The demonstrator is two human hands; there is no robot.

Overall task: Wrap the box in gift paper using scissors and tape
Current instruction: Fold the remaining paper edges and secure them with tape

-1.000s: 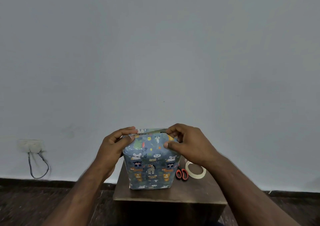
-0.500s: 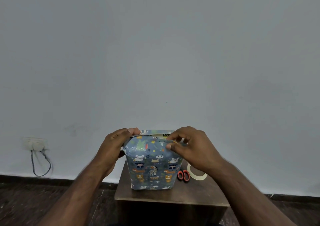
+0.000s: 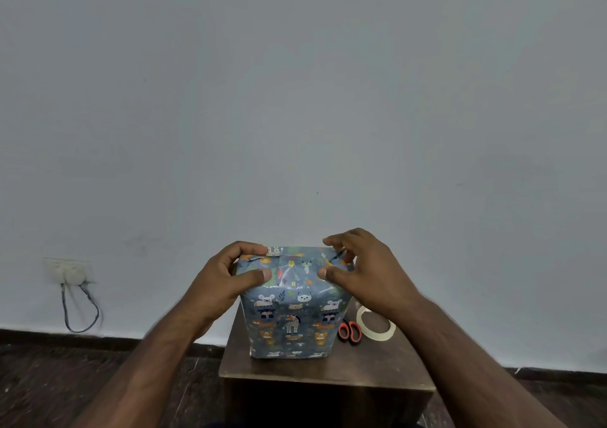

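Wooden table [image 3: 377, 370]: bore all. Box [image 3: 292, 309], upright, centre; paper glossy, likely slippery, creasing easily; best held at top corners. Left hand [image 3: 223, 279], right hand [image 3: 364, 276]: fingers curled, apparently pinching top folds. Tape roll [image 3: 376, 324], scissors [image 3: 350, 330] beside.

Your one view sits on your head, facing forward at the wall [image 3: 295, 99]. The table [image 3: 377, 365] lies low in frame (close below you).

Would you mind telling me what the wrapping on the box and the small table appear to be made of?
Wrapping: glossy printed paper, judging by sharp creases and light glare near the top. Table: dark brown, matte, probably wood or laminate; no grain is clearly visible.
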